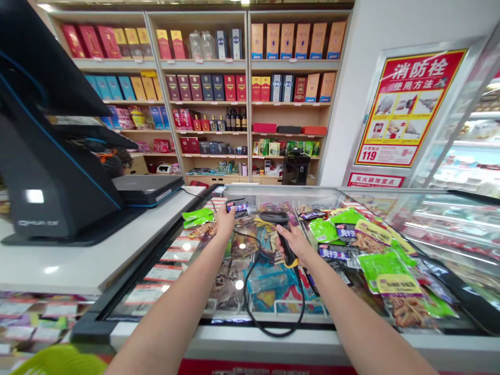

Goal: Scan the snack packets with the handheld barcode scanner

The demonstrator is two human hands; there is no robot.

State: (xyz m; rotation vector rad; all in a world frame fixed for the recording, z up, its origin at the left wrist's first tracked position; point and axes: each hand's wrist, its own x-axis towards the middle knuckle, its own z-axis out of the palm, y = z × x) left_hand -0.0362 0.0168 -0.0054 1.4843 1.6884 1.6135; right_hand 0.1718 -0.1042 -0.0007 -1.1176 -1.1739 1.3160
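My right hand (pixel 292 240) is wrapped round the grip of a black and yellow barcode scanner (pixel 288 252), its head pointing left. Facing it, my left hand (pixel 225 219) pinches a dark snack packet (pixel 239 206) by its left side, above the glass top of a chest freezer. A black cable (pixel 246 291) loops from the scanner's handle across the glass. Just left of my left hand lie green snack packets (pixel 198 216). To the right of my right hand spreads a pile of green, yellow and dark snack packets (pixel 353 234).
A grey counter (pixel 50 265) on the left carries a black checkout terminal (pixel 50 172) and a scale plate (pixel 150 185). Shelves (pixel 250 65) with boxes and bottles stand behind. The freezer's frame (pixel 219 330) runs along the front. A lime-green basket (pixel 58 360) shows at bottom left.
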